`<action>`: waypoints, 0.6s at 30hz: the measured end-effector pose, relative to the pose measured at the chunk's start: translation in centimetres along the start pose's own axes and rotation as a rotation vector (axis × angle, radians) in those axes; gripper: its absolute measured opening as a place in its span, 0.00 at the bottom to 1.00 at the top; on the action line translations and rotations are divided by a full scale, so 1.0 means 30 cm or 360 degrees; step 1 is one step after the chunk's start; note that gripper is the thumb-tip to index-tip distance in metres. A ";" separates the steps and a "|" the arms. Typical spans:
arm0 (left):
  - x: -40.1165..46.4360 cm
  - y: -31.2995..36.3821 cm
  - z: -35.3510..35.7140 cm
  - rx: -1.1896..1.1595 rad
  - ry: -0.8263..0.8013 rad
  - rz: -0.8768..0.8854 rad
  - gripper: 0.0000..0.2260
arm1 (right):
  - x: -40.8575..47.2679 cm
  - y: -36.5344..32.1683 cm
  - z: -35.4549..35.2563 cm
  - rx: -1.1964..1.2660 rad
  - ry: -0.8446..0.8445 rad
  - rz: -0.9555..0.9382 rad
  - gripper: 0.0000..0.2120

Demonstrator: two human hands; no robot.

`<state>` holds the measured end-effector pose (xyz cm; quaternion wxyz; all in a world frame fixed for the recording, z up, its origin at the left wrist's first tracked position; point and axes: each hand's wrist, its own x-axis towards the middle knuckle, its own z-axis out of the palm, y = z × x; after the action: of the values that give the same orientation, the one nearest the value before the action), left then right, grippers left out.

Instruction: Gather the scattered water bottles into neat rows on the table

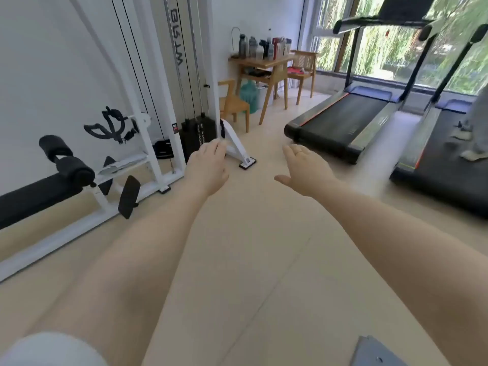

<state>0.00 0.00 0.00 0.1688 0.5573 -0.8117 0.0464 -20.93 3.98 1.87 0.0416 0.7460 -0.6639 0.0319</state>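
Several water bottles (pixel 260 46), grey, dark and red, stand close together on a small wooden table (pixel 274 62) against the far wall, several steps away from me. Both my arms stretch forward over the beige floor. My left hand (pixel 208 167) holds nothing, its fingers loosely curled and pointing away. My right hand (pixel 307 169) is also empty, fingers spread, thumb out to the left, with a ring on one finger. Neither hand touches anything.
A white cable machine (pixel 184 75) with a weight stack and a black padded bench (pixel 39 191) fill the left side. Two treadmills (pixel 351 120) stand on the right; a person's feet (pixel 472 151) are on the nearer one. Wooden chairs (pixel 232 104) flank the table. A large green jug (pixel 249 95) sits under it.
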 end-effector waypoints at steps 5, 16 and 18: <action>-0.058 -0.013 0.220 -0.0177 -0.0317 -0.0283 0.19 | 0.008 0.028 0.210 0.0162 -0.0273 0.0125 0.26; 0.295 -0.164 0.623 -0.0659 -0.0620 -0.0690 0.27 | 0.490 0.144 0.555 0.0383 -0.0646 0.0231 0.23; 0.459 -0.200 0.674 -0.0719 -0.0656 -0.0676 0.26 | 0.657 0.191 0.578 0.0411 -0.0658 0.0262 0.23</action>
<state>-3.40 -19.81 -15.18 0.1265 0.6596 -0.6847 -0.2831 -24.46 -17.95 -13.23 -0.1934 0.6792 -0.7072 -0.0335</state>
